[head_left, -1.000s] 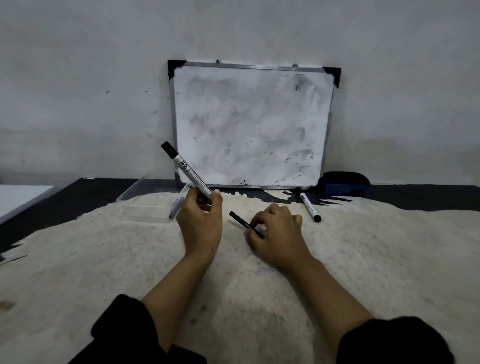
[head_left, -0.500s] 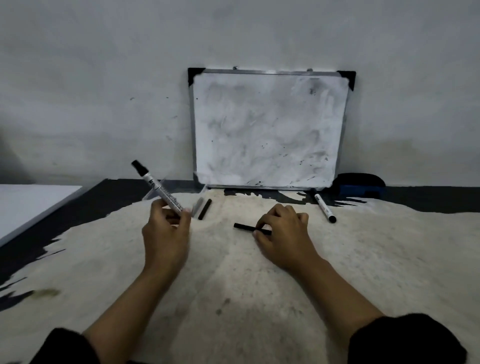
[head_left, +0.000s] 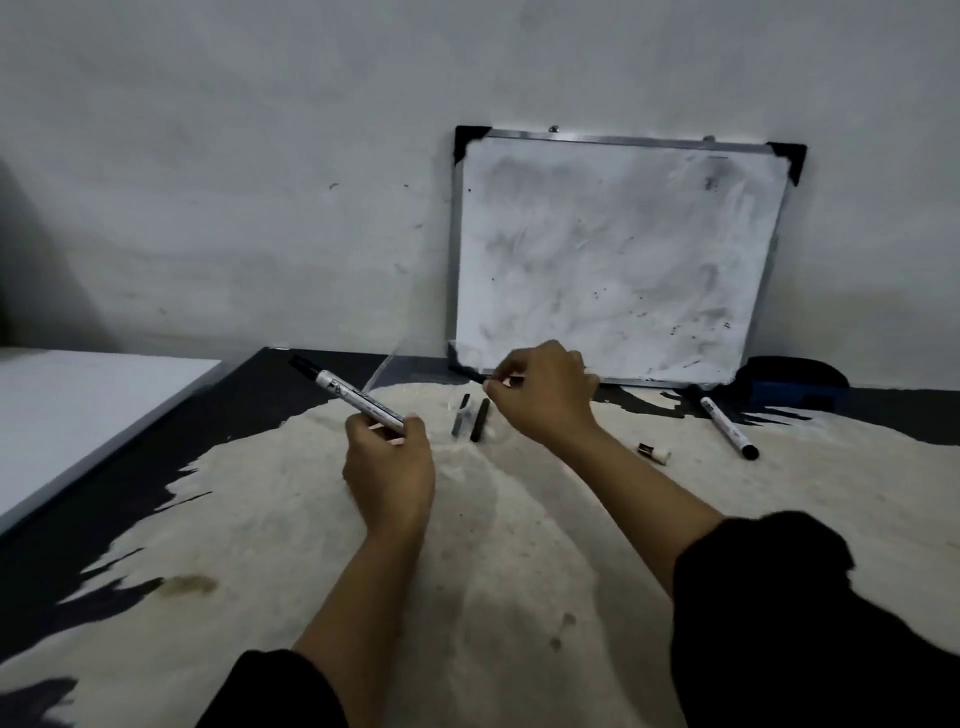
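as each hand holds something long, the thing to watch is how the two long axes sit.

left hand (head_left: 389, 467): grip closed round the lower barrel of a white marker (head_left: 358, 401), thumb and fingers curled on it. the marker slants up and away to the left, dark end far from the hand, near end buried in the fist.

right hand (head_left: 540, 400): grip pinching a thin black rod (head_left: 467, 371) between thumb and fingertips. the rod pokes out leftward, nearly level, its free tip in front of the lower left corner of the whiteboard (head_left: 613, 249).

the rod lies right of and beyond the marker, apart from it. the axes sit at an angle rather than in line.

judgement: if the rod is to go to the marker, the near end in the left fist is the closer target. the right hand is the one placed to travel, down and left, and one of the two must turn first. cannot tell if that near end is open.

on the cream cloth (head_left: 519, 545) between the hands: a grey stick (head_left: 459, 418) and a black stick (head_left: 480, 422), side by side. further right are a small white stub (head_left: 655, 453), a second marker (head_left: 727, 427) and a dark eraser (head_left: 795, 382) by the board.
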